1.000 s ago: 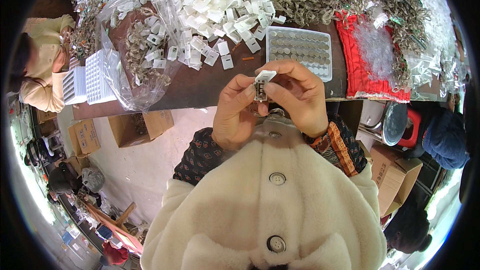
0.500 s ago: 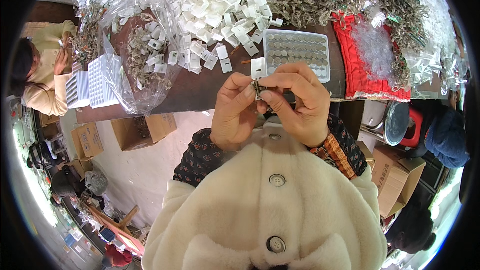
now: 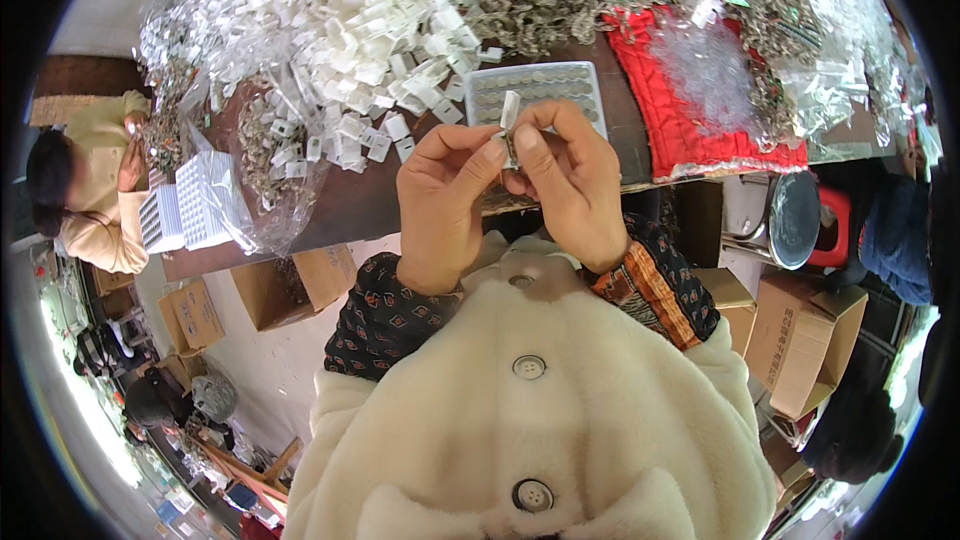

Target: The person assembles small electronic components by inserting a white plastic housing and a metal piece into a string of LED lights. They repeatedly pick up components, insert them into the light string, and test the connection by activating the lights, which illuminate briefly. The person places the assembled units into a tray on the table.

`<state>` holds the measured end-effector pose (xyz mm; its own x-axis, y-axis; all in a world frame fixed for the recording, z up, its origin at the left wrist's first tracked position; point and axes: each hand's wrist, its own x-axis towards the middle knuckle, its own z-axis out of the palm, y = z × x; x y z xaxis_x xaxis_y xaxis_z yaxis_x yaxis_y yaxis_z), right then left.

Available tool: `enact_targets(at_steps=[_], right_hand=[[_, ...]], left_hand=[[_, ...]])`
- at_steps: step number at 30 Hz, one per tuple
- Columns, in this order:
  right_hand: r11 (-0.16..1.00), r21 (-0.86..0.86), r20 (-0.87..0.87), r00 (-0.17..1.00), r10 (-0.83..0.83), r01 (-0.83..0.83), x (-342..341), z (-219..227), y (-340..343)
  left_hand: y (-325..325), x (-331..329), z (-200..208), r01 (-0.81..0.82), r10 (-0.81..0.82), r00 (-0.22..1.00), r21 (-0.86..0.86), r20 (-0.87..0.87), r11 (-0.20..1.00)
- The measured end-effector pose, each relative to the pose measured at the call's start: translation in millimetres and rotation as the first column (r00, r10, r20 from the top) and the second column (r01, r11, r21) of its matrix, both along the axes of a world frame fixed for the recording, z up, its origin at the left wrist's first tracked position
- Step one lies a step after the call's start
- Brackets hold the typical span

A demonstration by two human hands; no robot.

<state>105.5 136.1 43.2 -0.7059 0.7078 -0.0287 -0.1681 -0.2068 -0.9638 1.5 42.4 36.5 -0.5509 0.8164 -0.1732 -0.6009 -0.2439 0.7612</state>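
Observation:
In front of my chest, both hands meet at the table's near edge around a small white plastic case (image 3: 510,112) that stands up between the fingertips. My left hand (image 3: 440,202) pinches its lower end with thumb and forefinger. From the other side, my right hand (image 3: 572,190) presses thumb and fingers against the same lower end. A small dark part shows there, mostly hidden by the fingertips. Just beyond my hands lies a clear plastic tray (image 3: 601,100) with rows of round silver button cells. A big heap of white plastic cases (image 3: 370,30) spreads to the left of it.
Tangled wire strings (image 3: 560,0) are piled at the far side. A red cloth (image 3: 680,145) lies at the right under clear filaments. White trays (image 3: 205,205) and a clear bag (image 3: 285,215) sit left, near a co-worker (image 3: 100,190). Cardboard boxes (image 3: 265,295) stand on the floor.
The white case has tilted and turned edge-on between my fingers. My right thumb now points up along it. The whole view has shifted, so the table things appear farther left.

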Motion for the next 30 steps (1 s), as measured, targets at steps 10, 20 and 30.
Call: enact_targets(at_steps=[10, 20, 30], right_hand=[[0.908, -0.007, -0.092, 0.904, -0.418, 0.42, 26.7, -12.1, 43.2], [0.864, -0.143, -0.051, 0.869, -0.493, 0.482, 48.2, -55.1, 76.1], [0.923, -0.094, 0.041, 0.928, -0.37, 0.372, 56.0, -72.2, 93.5]], left_hand=[[81.0, 44.8, 10.1, 0.09, -0.1, 0.96, -0.048, -0.262, 0.995], [124.8, 58.0, 2.6, 0.19, -0.354, 0.837, -0.386, -0.417, 0.903], [139.7, 56.9, -1.5, 0.018, -0.415, 0.559, -0.489, -0.718, 0.872]])
